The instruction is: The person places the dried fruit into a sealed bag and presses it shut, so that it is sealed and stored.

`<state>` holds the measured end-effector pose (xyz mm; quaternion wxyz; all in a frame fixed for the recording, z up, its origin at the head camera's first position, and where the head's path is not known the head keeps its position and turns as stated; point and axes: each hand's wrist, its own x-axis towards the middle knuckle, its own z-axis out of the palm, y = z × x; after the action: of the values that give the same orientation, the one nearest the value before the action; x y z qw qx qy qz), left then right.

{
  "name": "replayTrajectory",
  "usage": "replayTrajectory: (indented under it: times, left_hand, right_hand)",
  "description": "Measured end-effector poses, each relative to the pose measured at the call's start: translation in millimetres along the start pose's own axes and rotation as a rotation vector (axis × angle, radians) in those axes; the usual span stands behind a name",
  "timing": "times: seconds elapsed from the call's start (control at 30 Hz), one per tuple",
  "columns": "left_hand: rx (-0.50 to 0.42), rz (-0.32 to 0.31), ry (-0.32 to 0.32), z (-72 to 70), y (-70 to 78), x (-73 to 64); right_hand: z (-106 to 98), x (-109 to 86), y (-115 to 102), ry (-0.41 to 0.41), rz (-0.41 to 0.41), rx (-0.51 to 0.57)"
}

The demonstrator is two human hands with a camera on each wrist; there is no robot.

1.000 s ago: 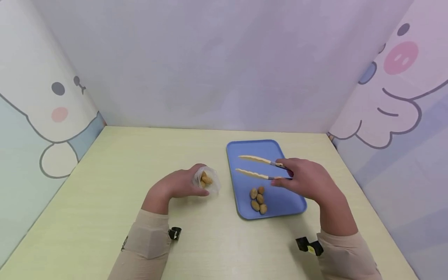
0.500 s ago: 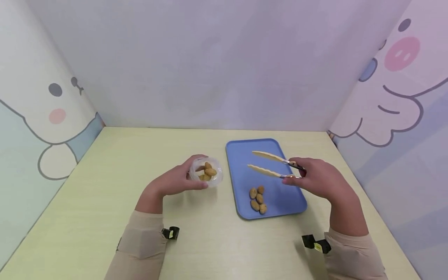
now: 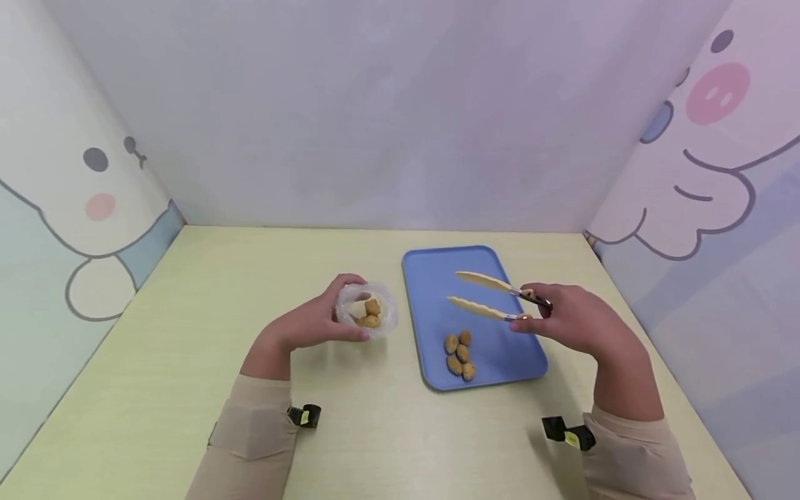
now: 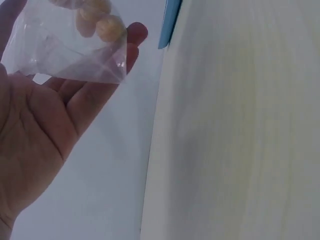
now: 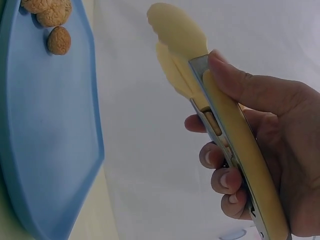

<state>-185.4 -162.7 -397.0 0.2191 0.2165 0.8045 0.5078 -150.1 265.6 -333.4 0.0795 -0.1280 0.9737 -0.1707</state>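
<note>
My left hand (image 3: 312, 323) holds a clear plastic bag (image 3: 389, 309) by its side, above the table and left of the tray. The bag's mouth faces up, and a few brown nuts (image 3: 371, 307) lie inside. In the left wrist view the bag (image 4: 60, 65) hangs between thumb and fingers. My right hand (image 3: 575, 323) grips a pair of tongs (image 3: 482, 280) with cream scalloped tips, spread apart with nothing between them, above the blue tray (image 3: 437, 278). Several wrinkled brown nuts (image 3: 462, 353), perhaps walnuts, sit in a cluster at the tray's near left; one nut (image 5: 59, 40) shows close in the right wrist view.
The pale yellow table (image 3: 387, 437) extends around the tray to walls on three sides. The back wall (image 3: 375, 139) is plain, while the side walls carry cartoon animals. Black straps (image 3: 305, 416) are on both sleeves.
The tongs and right hand have moved to the right, away from the bag. My left hand has tipped the bag's mouth upward, and the nuts inside have shifted. The tray's nuts stay put.
</note>
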Motion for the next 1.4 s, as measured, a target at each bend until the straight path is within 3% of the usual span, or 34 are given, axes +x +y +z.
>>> replayTrajectory:
  times: [0.17, 0.47, 0.93, 1.4]
  left_hand:
    - [0.064, -0.051, -0.007, -0.3, 1.1, -0.9]
    - [0.075, -0.062, -0.060, 0.3, 1.1, -1.1]
    - [0.085, -0.087, -0.052, 1.9, -2.9, -1.0]
    - [0.112, -0.084, -0.049, 1.6, -3.7, 0.4]
  right_hand:
    - [-1.5, -1.4, 1.6, -0.040, 0.011, 0.005]
    - [-1.5, -2.4, 4.9, -0.125, 0.024, -0.008]
    - [2.9, -0.1, 12.2, -0.245, 0.093, -0.028]
    - [7.8, 1.8, 14.9, -0.277, 0.110, -0.020]
